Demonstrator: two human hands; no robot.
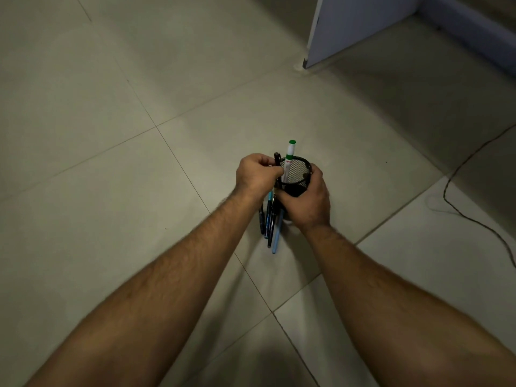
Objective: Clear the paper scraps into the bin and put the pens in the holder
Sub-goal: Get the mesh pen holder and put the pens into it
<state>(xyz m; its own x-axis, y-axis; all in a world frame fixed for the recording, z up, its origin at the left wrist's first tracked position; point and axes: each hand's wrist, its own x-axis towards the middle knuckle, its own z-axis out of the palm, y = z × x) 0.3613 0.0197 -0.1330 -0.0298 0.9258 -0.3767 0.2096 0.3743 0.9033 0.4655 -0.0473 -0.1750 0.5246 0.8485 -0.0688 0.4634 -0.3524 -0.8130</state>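
A black mesh pen holder [296, 171] is in the middle of the view, above the tiled floor. My right hand [305, 202] grips its near side. A white marker with a green cap [289, 156] stands in the holder. My left hand [257, 174] holds a bundle of several pens [270, 219] beside the holder's left rim; black and blue barrels hang down below the hand, and one black tip sticks up above it. No paper scraps or bin are in view.
Pale floor tiles [139, 191] fill the view. A white panel [357, 26] stands on the floor at the upper right. A thin dark cable [458, 210] snakes across the tiles at the right.
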